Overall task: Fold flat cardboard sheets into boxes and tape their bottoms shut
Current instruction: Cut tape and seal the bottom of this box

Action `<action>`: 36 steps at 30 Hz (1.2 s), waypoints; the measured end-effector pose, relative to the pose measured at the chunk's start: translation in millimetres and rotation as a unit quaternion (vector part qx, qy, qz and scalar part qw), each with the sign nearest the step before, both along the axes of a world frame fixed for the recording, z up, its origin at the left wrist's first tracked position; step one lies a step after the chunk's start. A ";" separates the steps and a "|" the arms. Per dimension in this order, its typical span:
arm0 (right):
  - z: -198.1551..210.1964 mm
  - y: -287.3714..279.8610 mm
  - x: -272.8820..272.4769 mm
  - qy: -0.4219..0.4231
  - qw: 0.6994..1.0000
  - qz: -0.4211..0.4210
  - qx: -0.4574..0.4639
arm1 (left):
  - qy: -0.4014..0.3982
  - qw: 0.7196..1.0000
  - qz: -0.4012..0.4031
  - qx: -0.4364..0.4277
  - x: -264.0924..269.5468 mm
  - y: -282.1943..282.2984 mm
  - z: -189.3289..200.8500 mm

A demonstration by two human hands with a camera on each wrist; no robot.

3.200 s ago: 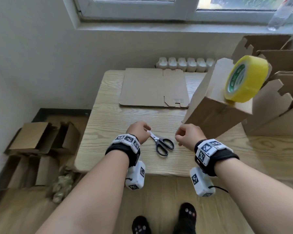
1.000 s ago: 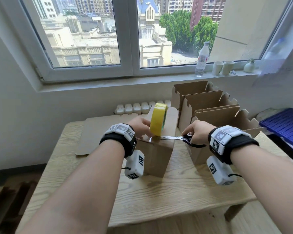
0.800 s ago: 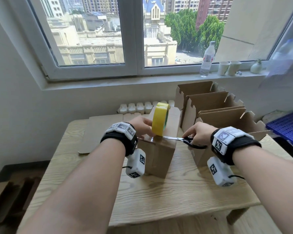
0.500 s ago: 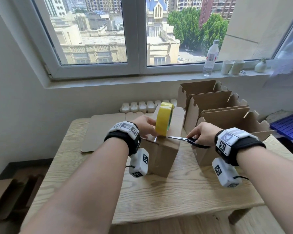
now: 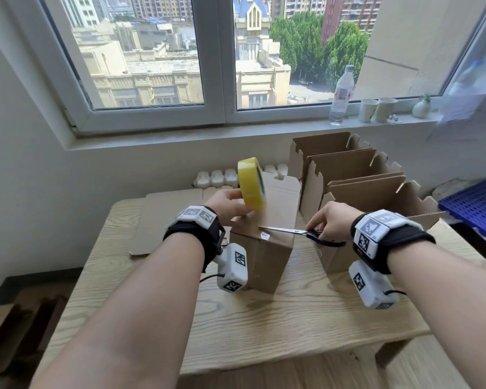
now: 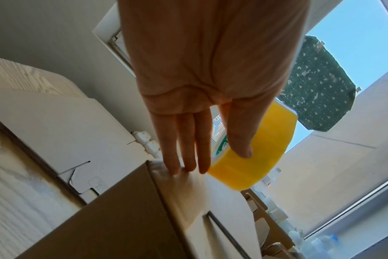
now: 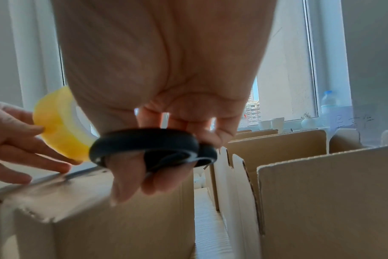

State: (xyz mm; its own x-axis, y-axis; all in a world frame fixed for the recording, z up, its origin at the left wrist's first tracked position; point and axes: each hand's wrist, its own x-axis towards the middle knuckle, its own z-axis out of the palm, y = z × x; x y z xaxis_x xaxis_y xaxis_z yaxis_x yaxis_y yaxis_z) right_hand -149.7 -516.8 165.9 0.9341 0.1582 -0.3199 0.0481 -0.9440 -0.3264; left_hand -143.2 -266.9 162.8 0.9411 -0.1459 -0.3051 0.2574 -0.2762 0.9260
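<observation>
Box (image 5: 267, 248): stands on the surface (image 5: 292, 318), taped bottom upward
Left hand (image 5: 230, 204): thumb and forefinger pinch the roll (image 5: 251, 182), lifted clear; other fingers pin the tape end
Right hand (image 5: 330, 220): fingers through scissors (image 5: 300, 234), blades at the box edge; probably cutting

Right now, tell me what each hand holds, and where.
Left hand holds the yellow tape roll by its outer face, thumb on it. Right hand grips the scissors through the black handle loops.

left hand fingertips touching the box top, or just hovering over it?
Touching. In the left wrist view three fingers of the left hand rest on the taped top edge of the box.
</observation>
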 end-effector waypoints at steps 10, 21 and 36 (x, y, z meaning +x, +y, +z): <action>20.4 31.2 -4.6 -0.079 0.997 -0.026 0.005 | -0.015 0.999 0.040 0.029 -8.1 28.4 4.7; 18.8 137.6 -20.9 -0.117 0.991 0.040 0.047 | -0.005 0.957 0.042 0.286 -47.9 122.2 -7.4; -116.3 250.1 -43.7 0.051 0.985 0.156 -0.059 | 0.099 0.904 0.039 0.413 -118.7 224.4 -127.8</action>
